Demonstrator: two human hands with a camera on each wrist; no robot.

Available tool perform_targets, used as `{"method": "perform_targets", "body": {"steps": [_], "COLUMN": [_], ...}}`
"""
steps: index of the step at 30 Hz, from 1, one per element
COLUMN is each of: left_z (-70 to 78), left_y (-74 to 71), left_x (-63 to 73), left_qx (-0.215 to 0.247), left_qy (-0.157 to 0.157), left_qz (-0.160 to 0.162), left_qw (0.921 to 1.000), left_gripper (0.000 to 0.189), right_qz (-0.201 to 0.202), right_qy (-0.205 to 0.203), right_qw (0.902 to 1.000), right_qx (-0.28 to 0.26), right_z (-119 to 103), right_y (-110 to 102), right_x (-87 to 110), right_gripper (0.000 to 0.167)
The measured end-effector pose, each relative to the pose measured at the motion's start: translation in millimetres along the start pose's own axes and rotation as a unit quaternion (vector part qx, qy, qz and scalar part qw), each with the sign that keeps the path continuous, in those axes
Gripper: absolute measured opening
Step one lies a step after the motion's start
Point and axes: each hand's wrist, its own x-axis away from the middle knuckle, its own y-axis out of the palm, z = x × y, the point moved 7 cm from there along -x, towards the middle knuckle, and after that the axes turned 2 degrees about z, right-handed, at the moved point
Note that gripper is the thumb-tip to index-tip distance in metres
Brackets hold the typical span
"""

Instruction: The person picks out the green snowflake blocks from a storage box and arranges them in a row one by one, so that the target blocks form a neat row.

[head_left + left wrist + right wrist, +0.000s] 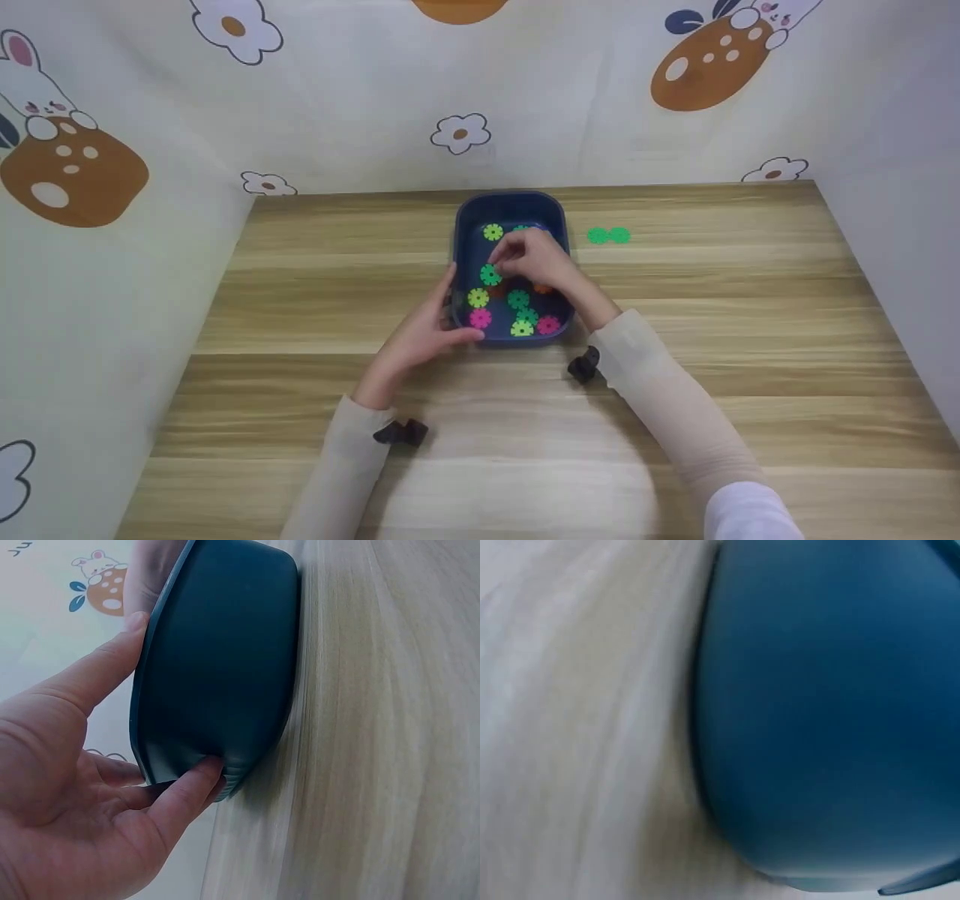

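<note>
A dark blue plastic box [459, 225] holds several notched snowflake-shaped building discs. My left hand [420, 330] holds the box at its near left corner, the thumb along the front rim and the fingers against the outer side. In the left wrist view, the fingertips [201, 774] press on the box wall [217, 652]. My right hand [536, 259] reaches over the box from the right and pinches a green snowflake disc [490, 275] between thumb and fingers. Only the box's outer wall [832, 712] shows in the right wrist view; the right fingers are hidden there.
Two joined green discs [608, 235] lie on the wooden table [720, 300] right of the box. Yellow [478, 298], pink [548, 325], green [518, 299] and orange discs lie inside it. A patterned cloth [360, 97] stands behind the table.
</note>
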Motion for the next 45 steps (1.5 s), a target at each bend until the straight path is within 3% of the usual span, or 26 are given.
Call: {"method": "perform_targets", "body": {"steps": [7,21,29,39,45], "left_z": [-3.1,-0.5,-1.9,-2.0,-2.7], "left_y": [-0.1,-0.8,-0.3,-1.0,-1.4], "left_x": [1.0,-0.7,-0.6,0.2,0.6], "left_qx": [-0.007,-0.037,-0.033,-0.030,-0.039], "left_qy": [-0.020,0.000,-0.021,-0.023,-0.018], "left_qz": [0.005,0.017,0.015,0.015,0.017], "left_qw": [0.9998,0.9992,0.9991,0.9992,0.9989], "left_gripper": [0.107,0.109,0.111,0.111,0.110], "right_qz": [0.018,0.058,0.084,0.145,0.164], "right_qy": [0.013,0.030,0.030,0.038,0.040], "right_qw": [0.9996,0.9941,0.9909,0.9828,0.9740], "right_qx": [-0.019,-0.087,-0.101,-0.108,-0.152], "right_z": [2,2,7,18,29], "right_y": [-16,-58,-82,-112,-126], "right_x": [0.2,3.5,9.0,20.2,26.0], "right_gripper": [0.011,0.018,0.022,0.022,0.026]}}
